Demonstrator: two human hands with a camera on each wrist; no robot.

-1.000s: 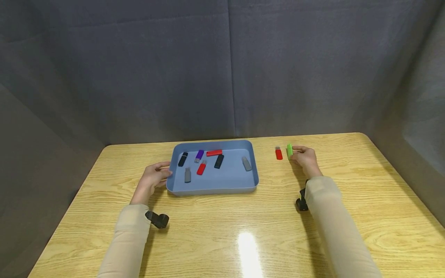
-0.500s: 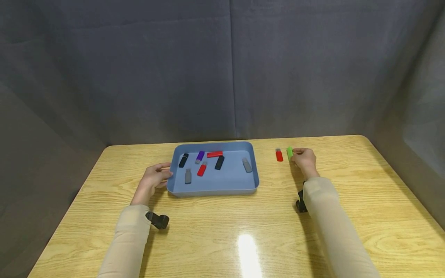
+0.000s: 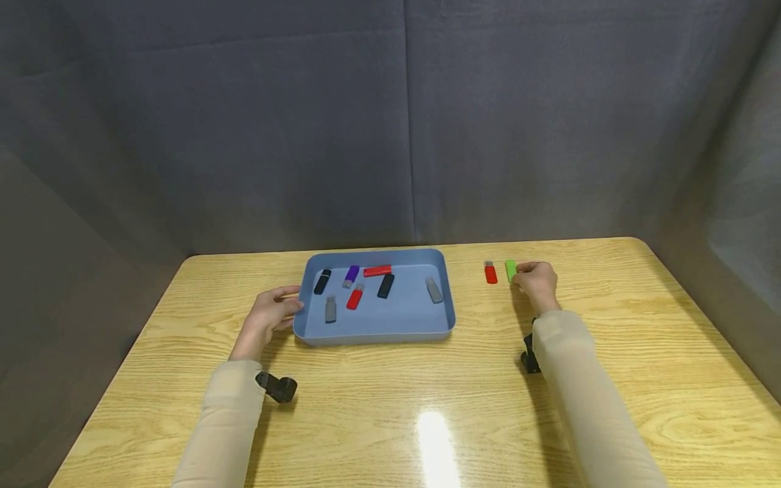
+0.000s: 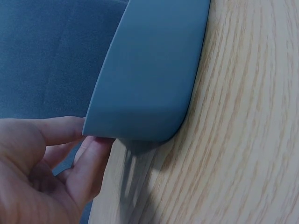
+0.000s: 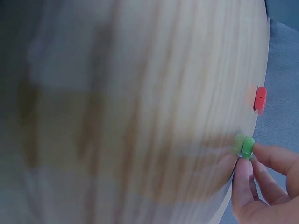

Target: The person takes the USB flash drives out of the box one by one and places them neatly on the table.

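Observation:
My left hand (image 3: pixel 268 313) holds the left end of a shallow blue tray (image 3: pixel 372 336). In the left wrist view, its fingertips (image 4: pixel 74 127) meet the rim and outer wall of the tray. Several USB sticks lie inside: black ones, grey ones, red ones and a purple one (image 3: pixel 350 274). To the right of the tray, my right hand (image 3: pixel 537 281) pinches a green USB stick (image 3: pixel 510 270) at the table surface. The right wrist view has thumb and finger at the near end of the green stick (image 5: pixel 248 147). A red USB stick (image 3: pixel 491 273) lies just left of it, roughly parallel.
The tray and sticks are on a wooden table (image 3: pixel 366 407), near its back edge. Dark grey cloth (image 3: pixel 305 135) hangs behind and on both sides. A black wrist camera (image 3: pixel 277 388) is on the left sleeve, another (image 3: pixel 529 356) on the right.
The green USB stick has come down from a slightly tilted stance to lie about flat beside the red one, my right hand with it. My left hand has stayed at the tray.

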